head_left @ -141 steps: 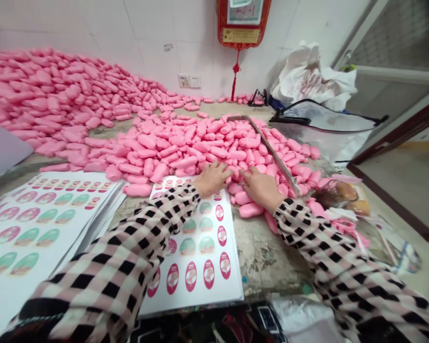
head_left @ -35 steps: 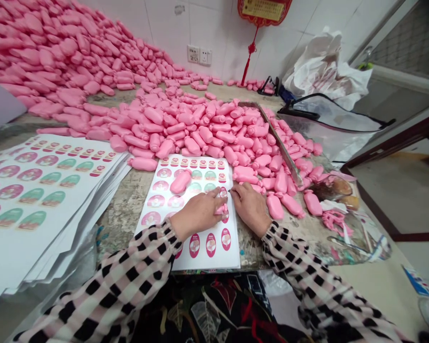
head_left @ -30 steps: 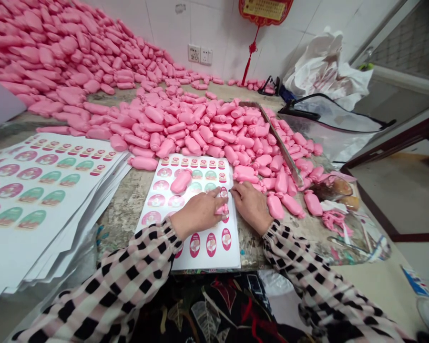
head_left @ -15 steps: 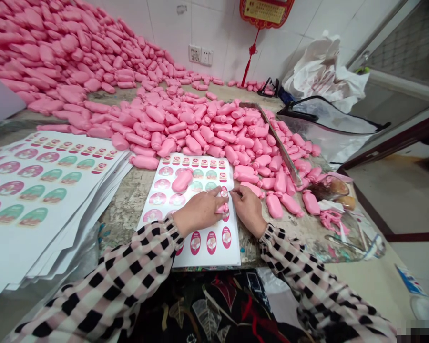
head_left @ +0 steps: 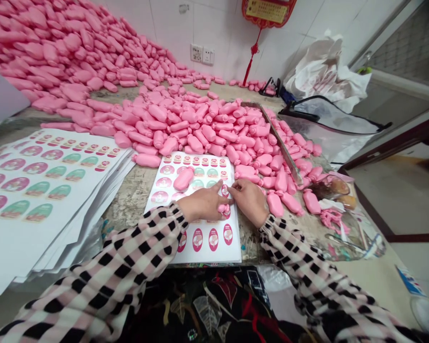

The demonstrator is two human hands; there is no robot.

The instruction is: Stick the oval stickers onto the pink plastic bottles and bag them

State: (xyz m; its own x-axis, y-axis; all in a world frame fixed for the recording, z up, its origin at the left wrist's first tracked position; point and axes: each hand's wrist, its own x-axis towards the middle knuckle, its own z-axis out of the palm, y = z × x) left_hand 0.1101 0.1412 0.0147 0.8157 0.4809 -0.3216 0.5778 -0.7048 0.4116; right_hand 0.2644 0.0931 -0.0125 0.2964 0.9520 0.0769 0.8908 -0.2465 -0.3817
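A white sticker sheet with oval pink and green labels lies at the table's near edge. My left hand rests on it, closed round a small pink bottle, its forefinger stretched toward a pink label. My right hand pinches at that same label on the sheet's right side. Another pink bottle lies loose on the sheet's upper part.
A large heap of pink bottles covers the table beyond the sheet and climbs the back wall at left. A stack of label sheets lies at left. A metal bar crosses the heap at right. Bags and clutter sit at right.
My hands left the bottle heap and came down onto the sticker sheet. In the last second my left forefinger stretched out and my right fingers shifted up to the label.
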